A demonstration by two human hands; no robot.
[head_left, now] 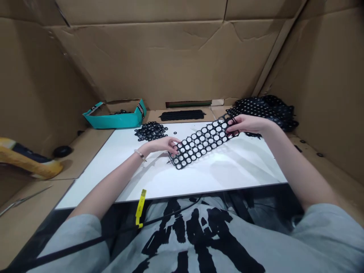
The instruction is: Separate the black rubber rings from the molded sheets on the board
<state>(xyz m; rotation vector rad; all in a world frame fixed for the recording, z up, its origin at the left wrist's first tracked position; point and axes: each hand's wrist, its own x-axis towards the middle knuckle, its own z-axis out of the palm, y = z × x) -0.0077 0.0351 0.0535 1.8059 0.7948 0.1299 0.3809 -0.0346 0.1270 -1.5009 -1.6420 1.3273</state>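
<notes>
A black sheet with rows of round holes [200, 142] is stretched between my two hands, tilted with its right end higher, over a white board [224, 170]. My left hand [162, 146], with a bracelet at its wrist, pinches the sheet's left end. At the upper right end my right hand [247, 124] grips it between thumb and fingers. Just beyond my left hand lies a pile of small black rings [151, 131]. Behind my right hand is a heap of similar black perforated sheets [263, 112].
At the back left stands a teal open box [113, 120] with black pieces inside. A stack of black strips [182, 115] lies at the back. Left are a yellow and black tool [31, 159], a black round object [62, 151] and scissors [25, 199]. Cardboard walls [148, 60] enclose the place.
</notes>
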